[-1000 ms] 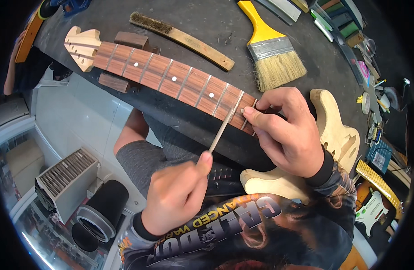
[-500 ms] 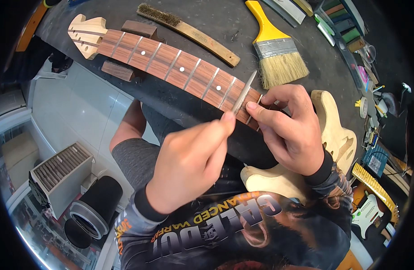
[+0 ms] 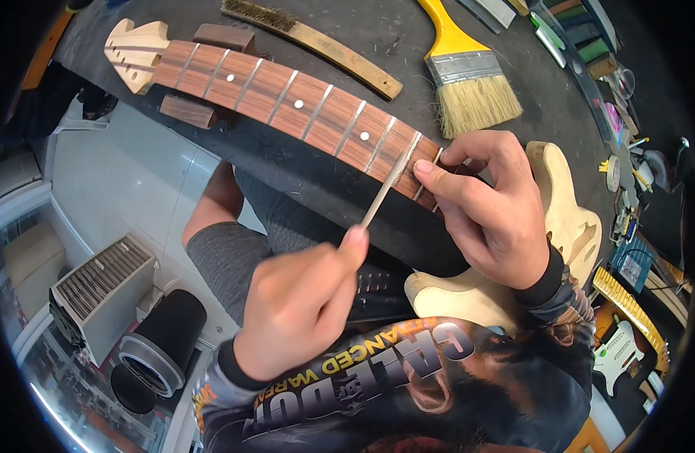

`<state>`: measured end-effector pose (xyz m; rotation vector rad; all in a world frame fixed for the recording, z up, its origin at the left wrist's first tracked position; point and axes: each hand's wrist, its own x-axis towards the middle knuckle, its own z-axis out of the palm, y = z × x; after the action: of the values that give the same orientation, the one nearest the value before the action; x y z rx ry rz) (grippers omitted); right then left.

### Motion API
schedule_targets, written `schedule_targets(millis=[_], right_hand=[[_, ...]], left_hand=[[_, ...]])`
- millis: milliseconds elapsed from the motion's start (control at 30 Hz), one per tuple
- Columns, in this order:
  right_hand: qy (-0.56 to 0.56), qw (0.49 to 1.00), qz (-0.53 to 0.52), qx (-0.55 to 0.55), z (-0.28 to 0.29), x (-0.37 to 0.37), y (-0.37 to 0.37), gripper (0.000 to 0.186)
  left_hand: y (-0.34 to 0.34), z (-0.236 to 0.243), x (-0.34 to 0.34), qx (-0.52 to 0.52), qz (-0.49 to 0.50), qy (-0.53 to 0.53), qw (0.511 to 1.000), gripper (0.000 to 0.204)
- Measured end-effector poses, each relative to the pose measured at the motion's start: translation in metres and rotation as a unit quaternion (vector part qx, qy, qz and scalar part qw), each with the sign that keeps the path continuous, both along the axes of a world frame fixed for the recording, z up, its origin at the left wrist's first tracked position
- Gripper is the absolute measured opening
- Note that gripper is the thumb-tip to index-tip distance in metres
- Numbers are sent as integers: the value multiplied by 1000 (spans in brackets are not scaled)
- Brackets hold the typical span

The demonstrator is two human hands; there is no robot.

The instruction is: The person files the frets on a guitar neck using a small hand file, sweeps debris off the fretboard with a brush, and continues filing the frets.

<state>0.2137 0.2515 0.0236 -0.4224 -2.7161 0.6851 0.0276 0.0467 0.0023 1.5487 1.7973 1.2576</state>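
Observation:
A guitar neck (image 3: 266, 90) with a reddish-brown fretboard, metal frets and white dots runs from its pale headstock (image 3: 134, 57) at the upper left down to the right. My left hand (image 3: 298, 309) is closed around the end of a thin file (image 3: 380, 199). The file's far part rests across the fretboard, along a fret. My right hand (image 3: 498, 200) grips the neck just right of the file, thumb on the fretboard. Its other fingers curl at the far edge, partly hidden. A pale wooden guitar body (image 3: 555, 189) lies beneath and beside my right hand.
Wooden blocks (image 3: 187, 111) sit by the headstock end. Beyond the neck lie a wire brush (image 3: 340, 53) and a yellow-handled paintbrush (image 3: 468, 79) on the dark bench. Tools crowd the right side, near a white pickguard (image 3: 618, 355). A black bin (image 3: 166, 332) stands at lower left.
My left hand has pulled back toward me and to the left, drawing the file so its tip no longer reaches past the neck's far edge. My right hand keeps its hold.

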Motion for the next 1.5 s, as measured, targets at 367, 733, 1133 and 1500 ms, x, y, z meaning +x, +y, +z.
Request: schedule_targets(millis=[367, 733, 1133, 1500], right_hand=[[-3, 1000, -6, -16, 0, 3, 0, 55], [40, 999, -5, 14, -7, 1, 3, 50], [41, 999, -9, 5, -7, -1, 0, 50], [44, 999, -1, 13, -6, -1, 3, 50]], left_hand=[[24, -4, -3, -8, -25, -9, 1000, 34], [-26, -4, -5, 21, -1, -9, 1000, 43], [6, -9, -2, 11, -20, -16, 1000, 34], [22, -3, -3, -3, -23, 4, 1000, 41]])
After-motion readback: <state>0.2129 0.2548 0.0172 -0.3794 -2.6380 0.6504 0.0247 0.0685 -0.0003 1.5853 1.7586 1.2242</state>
